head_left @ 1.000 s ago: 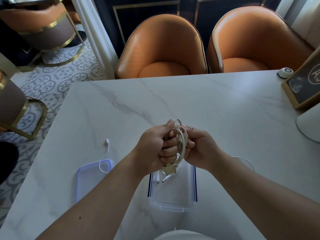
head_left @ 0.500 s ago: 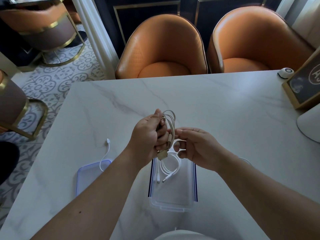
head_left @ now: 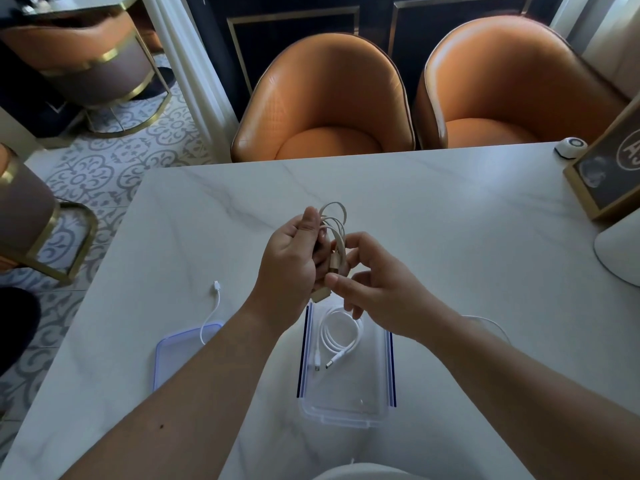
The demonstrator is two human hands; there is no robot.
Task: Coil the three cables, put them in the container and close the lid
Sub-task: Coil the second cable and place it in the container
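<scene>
Left hand [head_left: 289, 261]: closed around one side of a beige flat cable wound in loops [head_left: 335, 233], thumb up along the bundle, raised above the table.
Right hand [head_left: 375, 289]: fingers curled, thumb and fingertips pinching the same beige coil near its gold metal plug [head_left: 335, 261]; other fingers loose.
Beige coil: in the air between both hands, loops rising above the left thumb, a second gold plug [head_left: 319, 295] hanging under the left palm, over the far end of the container.
Clear rectangular plastic container with blue side strips [head_left: 346, 407]: on the table, open, directly under the hands and near the body.
White round cable, coiled [head_left: 341, 336]: inside the container, in its far half, both plugs pointing to the near side.
Clear plastic lid with blue rim [head_left: 162, 358]: flat on the table, left of the container, apart from it, partly hidden by the left forearm.
Thin white cable, not coiled [head_left: 212, 313]: on the table, plug end beyond the lid, the rest crossing the lid's far edge; another thin white piece [head_left: 491, 323] visible behind the right forearm; cannot tell if the same cable.
White marble table [head_left: 450, 209]: carrying everything.
Orange leather chairs [head_left: 325, 98]: two, at the far edge.
</scene>
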